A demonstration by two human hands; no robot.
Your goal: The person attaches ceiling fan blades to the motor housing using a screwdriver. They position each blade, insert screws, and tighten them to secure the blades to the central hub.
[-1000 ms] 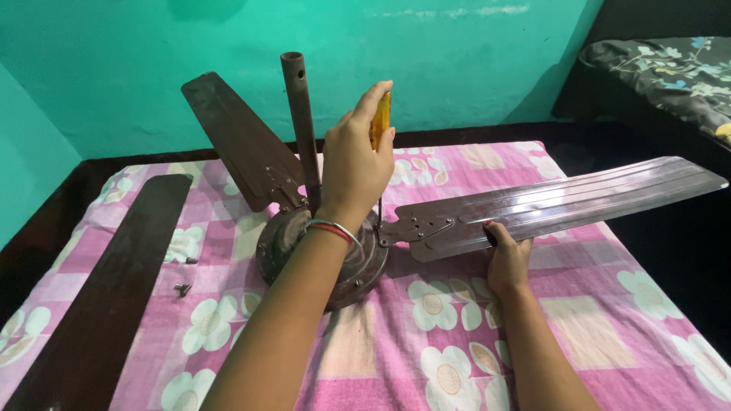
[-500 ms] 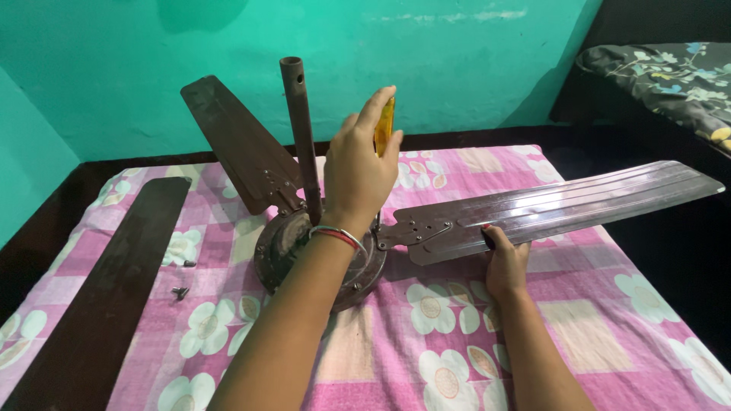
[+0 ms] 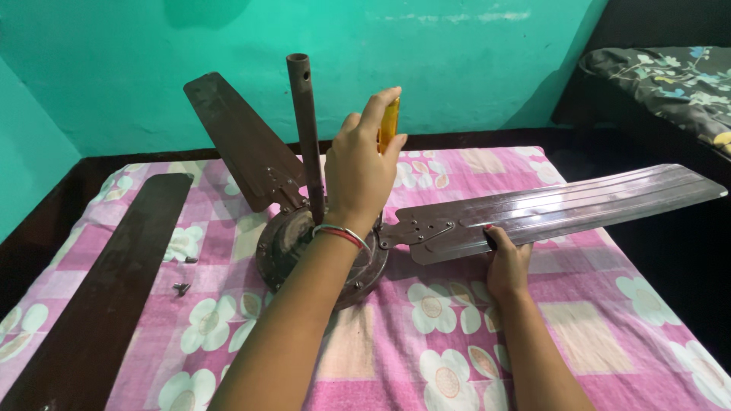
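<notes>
Slippage worries us: our left hand (image 3: 359,164) grips the yellow screwdriver (image 3: 388,124) over the fan motor (image 3: 289,243), our right hand (image 3: 506,262) clasps the attached blade (image 3: 563,209), which could drop once unscrewed.

This is a room in a home, most likely a bedroom. A bed (image 3: 472,167) with a pink flowered sheet (image 3: 426,358) fills the middle, its dark wooden frame showing at the far edge. Behind the bed rises a plain wall (image 3: 457,68) painted teal. To the right of the bed, a second surface carries a dark flowered cover (image 3: 662,72).
</notes>
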